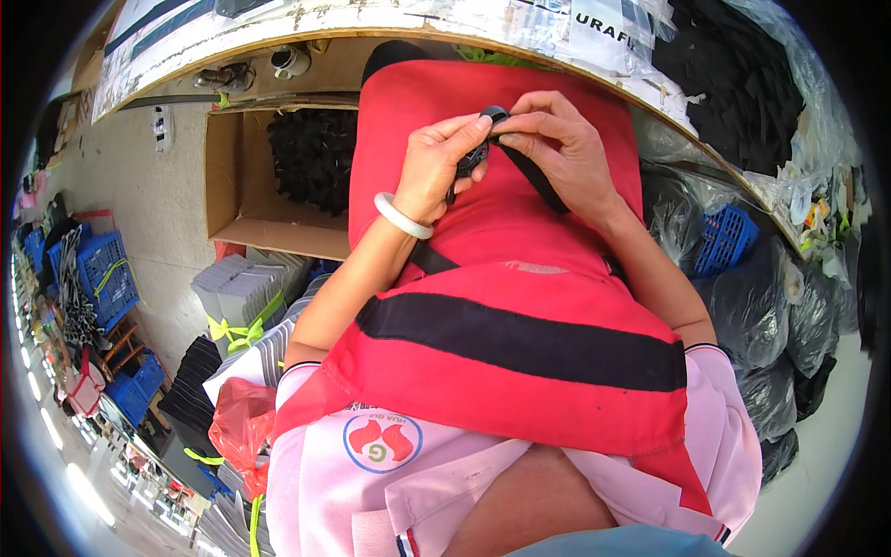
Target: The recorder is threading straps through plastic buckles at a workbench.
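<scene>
Over my lap, which a red apron (501, 251) covers, my two hands meet. My left hand (434, 165), with a white bangle at the wrist, is closed round a small dark piece (471, 161) that looks like a buckle; the fingers hide much of it. Thumb and fingers of my right hand (564, 153) pinch a black strap (535, 176) where it loops close to the left thumb. The rest of the strap hangs down beneath the right palm onto the apron. Whether the strap runs through the dark piece I cannot tell.
A worn worktable edge (408, 35) curves across in front. Left of my knees stands an open cardboard box (223, 176) of black pieces, with tied grey bundles (239, 288) nearer me. Filled dark plastic bags (747, 297) and a blue basket (726, 239) crowd the right.
</scene>
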A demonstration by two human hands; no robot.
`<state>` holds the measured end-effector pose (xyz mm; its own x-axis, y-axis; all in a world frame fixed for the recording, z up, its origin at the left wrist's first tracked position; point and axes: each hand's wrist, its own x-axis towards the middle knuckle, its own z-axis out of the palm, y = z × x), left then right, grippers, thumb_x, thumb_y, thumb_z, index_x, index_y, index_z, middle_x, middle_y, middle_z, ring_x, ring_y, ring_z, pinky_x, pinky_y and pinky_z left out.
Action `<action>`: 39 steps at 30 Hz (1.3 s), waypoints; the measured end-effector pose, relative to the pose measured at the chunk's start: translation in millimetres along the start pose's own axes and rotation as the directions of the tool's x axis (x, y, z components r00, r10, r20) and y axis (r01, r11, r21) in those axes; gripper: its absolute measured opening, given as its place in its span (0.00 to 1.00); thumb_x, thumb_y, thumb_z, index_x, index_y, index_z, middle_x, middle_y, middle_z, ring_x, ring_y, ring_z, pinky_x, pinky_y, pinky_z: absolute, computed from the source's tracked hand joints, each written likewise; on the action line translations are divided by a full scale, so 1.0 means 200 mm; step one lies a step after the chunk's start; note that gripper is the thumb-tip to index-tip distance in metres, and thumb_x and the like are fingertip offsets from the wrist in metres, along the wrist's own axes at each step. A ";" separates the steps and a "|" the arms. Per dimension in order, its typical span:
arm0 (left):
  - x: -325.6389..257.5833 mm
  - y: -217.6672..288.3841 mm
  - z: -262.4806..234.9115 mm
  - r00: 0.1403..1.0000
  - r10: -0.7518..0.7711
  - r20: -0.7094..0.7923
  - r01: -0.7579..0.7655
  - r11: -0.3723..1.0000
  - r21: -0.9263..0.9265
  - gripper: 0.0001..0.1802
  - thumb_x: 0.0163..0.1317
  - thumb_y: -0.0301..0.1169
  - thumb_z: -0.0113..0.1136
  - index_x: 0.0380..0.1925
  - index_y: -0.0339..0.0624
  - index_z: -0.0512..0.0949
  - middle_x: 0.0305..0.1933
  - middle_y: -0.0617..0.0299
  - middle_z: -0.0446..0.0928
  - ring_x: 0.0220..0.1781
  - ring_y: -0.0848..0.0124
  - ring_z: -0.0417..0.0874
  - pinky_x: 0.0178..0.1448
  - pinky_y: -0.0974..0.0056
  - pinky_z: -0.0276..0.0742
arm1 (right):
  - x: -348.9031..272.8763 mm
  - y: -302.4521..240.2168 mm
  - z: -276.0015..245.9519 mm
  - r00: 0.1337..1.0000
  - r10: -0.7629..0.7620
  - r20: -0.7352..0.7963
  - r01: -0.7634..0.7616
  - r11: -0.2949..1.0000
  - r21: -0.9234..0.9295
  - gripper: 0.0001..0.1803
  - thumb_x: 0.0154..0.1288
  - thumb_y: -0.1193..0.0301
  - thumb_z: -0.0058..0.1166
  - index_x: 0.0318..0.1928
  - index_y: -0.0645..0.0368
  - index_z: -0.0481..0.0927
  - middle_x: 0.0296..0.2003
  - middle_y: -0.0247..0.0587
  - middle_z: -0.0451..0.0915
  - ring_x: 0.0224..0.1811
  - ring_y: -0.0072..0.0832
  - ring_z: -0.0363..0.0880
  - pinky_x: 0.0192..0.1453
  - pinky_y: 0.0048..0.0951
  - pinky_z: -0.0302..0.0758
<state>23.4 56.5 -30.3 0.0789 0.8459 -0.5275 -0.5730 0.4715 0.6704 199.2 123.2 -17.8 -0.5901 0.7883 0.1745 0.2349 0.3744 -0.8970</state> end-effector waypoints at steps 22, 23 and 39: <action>-0.03 -0.02 0.00 0.797 0.593 0.110 -0.557 0.654 0.512 0.11 0.58 0.21 0.65 0.42 0.35 0.83 0.36 0.60 0.80 0.30 0.76 0.79 0.32 0.72 0.74 | 0.01 -0.15 0.00 0.853 0.517 0.070 -0.444 0.649 0.618 0.13 0.69 0.69 0.56 0.49 0.63 0.75 0.26 0.33 0.77 0.24 0.16 0.77 0.26 0.18 0.76; -0.03 -0.01 -0.01 0.746 0.640 0.185 -0.611 0.547 0.572 0.11 0.57 0.21 0.66 0.41 0.37 0.84 0.35 0.59 0.80 0.33 0.73 0.81 0.35 0.71 0.76 | 0.02 -0.14 -0.03 0.854 0.516 0.064 -0.439 0.649 0.621 0.13 0.69 0.69 0.56 0.49 0.63 0.75 0.26 0.33 0.77 0.24 0.16 0.77 0.26 0.18 0.76; -0.15 0.00 0.03 0.665 0.587 0.462 -0.728 0.371 0.577 0.11 0.56 0.20 0.65 0.40 0.42 0.84 0.37 0.60 0.77 0.33 0.69 0.80 0.35 0.68 0.75 | 0.05 0.04 -0.09 0.860 0.385 0.335 -0.509 0.701 0.499 0.12 0.69 0.66 0.56 0.40 0.64 0.80 0.37 0.34 0.81 0.40 0.19 0.79 0.47 0.24 0.78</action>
<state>25.3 32.7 -11.9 0.0925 0.9544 0.2840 0.2007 -0.2972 0.9335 209.7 142.8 -16.1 -0.6759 0.6580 -0.3319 0.0793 -0.3828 -0.9204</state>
